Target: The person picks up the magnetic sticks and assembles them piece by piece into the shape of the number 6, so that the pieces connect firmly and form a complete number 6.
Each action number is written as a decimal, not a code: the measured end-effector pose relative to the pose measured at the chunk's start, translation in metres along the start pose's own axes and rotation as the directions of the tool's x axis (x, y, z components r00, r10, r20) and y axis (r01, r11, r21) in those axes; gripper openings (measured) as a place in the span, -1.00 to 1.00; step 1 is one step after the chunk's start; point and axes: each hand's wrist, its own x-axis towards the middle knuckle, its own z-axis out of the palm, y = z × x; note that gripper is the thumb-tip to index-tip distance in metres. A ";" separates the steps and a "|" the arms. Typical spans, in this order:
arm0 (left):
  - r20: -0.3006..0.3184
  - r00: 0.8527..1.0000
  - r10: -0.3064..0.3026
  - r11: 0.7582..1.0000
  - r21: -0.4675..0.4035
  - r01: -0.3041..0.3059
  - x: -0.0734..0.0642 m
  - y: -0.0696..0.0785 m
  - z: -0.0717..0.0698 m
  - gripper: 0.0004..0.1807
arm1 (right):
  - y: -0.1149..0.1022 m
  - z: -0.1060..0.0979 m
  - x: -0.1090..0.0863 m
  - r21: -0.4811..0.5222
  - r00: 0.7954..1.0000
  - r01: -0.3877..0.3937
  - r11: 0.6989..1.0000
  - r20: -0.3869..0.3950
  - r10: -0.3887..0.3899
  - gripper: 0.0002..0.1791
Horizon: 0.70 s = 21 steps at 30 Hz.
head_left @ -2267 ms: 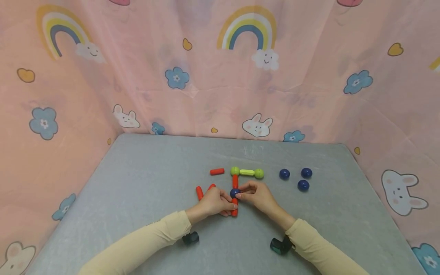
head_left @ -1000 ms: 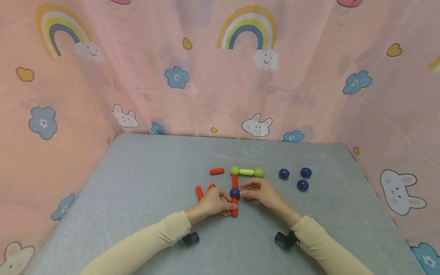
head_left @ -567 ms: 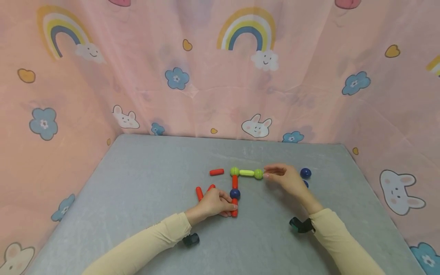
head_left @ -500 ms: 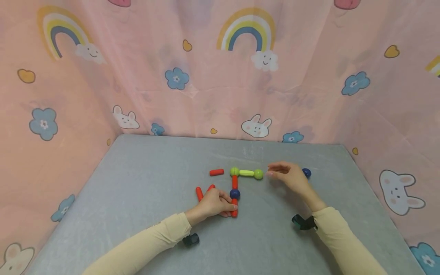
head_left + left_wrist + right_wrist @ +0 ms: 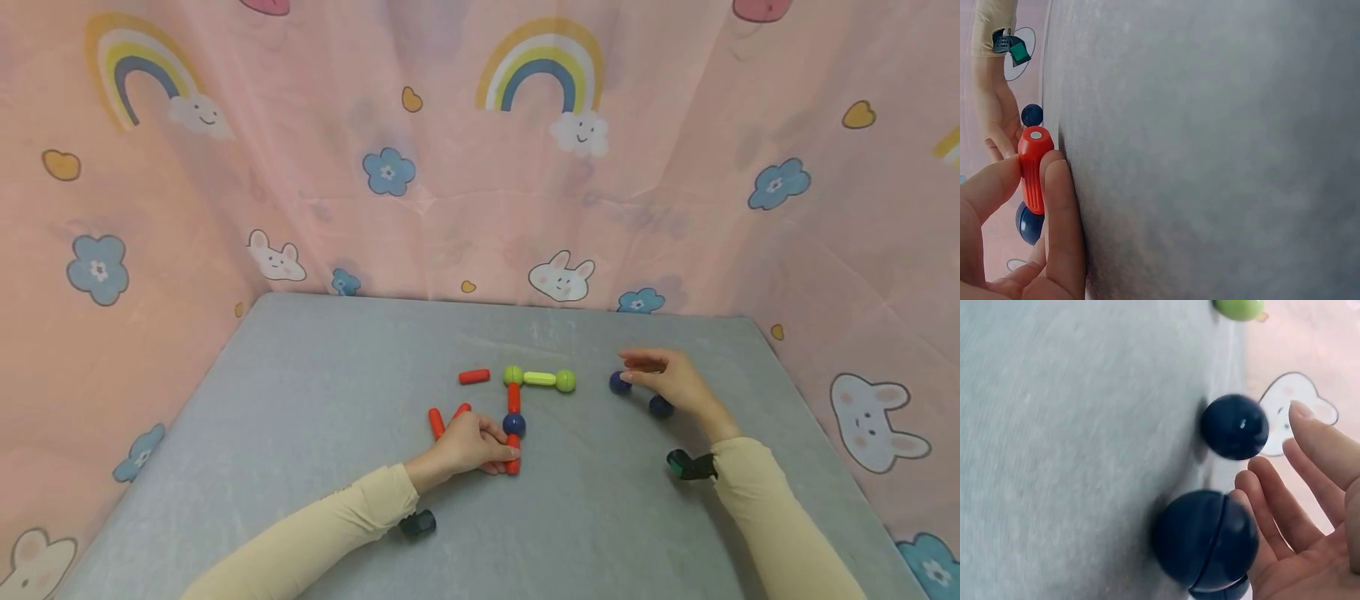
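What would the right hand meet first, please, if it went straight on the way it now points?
The right hand would probably meet the loose blue ball just ahead of it, though depth is unclear and it might pass above.

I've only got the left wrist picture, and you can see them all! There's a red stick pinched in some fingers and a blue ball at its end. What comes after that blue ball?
Observer: Past that blue ball, the head view shows a second red stick leading to a green ball.
Operator: Ooh! Any more red sticks?
Observer: Three, to the left: a lone red stick beside the green ball, and a pair of red sticks partly hidden by the left hand.
Operator: I see one blue ball by the right hand. Is it the only one there?
Observer: No, the right wrist view shows three: an upper ball, a nearer ball, and a third ball peeking out behind that.
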 end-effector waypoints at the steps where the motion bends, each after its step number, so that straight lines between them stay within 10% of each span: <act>1: 0.001 1.000 -0.001 1.000 0.001 0.001 0.000 0.000 0.000 -0.73 | 0.002 0.000 0.000 -0.005 1.000 -0.004 1.000 0.010 0.004 -0.43; 21: 0.000 1.000 -0.010 1.000 -0.004 0.010 -0.002 0.002 0.000 -0.72 | 0.002 0.007 0.006 -0.128 0.995 -0.042 0.991 0.084 0.053 -0.50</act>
